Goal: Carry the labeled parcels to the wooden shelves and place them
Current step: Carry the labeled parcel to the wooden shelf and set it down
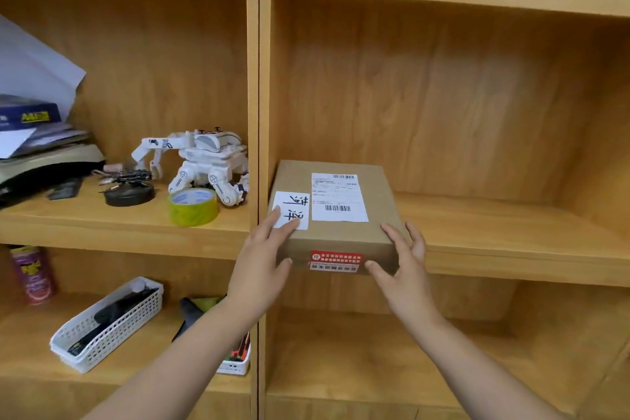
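A brown cardboard parcel (378, 201) lies flat on the wooden shelf (511, 249), in the left corner of the right-hand compartment. It carries a white shipping label, a smaller handwritten white label and a red sticker on its front face. My left hand (262, 266) rests on its front left corner, fingers over the small label and thumb on the front face. My right hand (405, 269) touches the front right corner, fingers spread along the side, thumb by the red sticker.
The left compartment holds a white toy robot (204, 164), a yellow-green tape roll (192, 206), a black round stand (129, 193) and stacked papers (30, 133). Below are a white plastic basket (105, 324) and a pink can (32, 274). The lower right compartment (375, 368) is bare wood.
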